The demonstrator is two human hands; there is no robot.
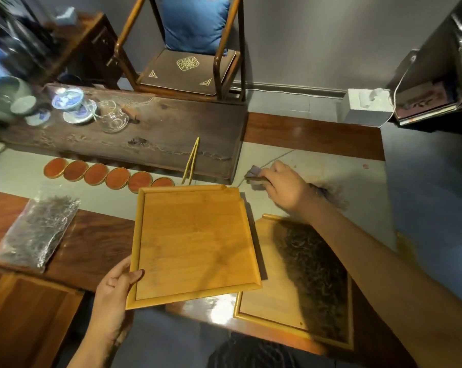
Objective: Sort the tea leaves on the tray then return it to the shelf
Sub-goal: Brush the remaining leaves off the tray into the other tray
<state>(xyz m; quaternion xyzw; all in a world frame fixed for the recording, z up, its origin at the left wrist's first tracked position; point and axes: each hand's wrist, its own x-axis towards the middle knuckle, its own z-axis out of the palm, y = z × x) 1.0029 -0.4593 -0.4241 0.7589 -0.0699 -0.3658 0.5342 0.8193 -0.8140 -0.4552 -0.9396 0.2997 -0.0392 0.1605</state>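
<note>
Gripping an empty pale wooden tray (195, 243) by its near-left corner, the left hand (115, 288) risks tipping it onto dark tea leaves (315, 274); a small dark brush (255, 176) is pinched by the right hand (287, 187).

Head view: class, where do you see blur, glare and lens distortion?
Head view: motion blur smears the right hand and the teaware at far left; glare shines on the glossy table edge below the empty tray; wide-angle distortion bends the chair and wall lines.
</note>
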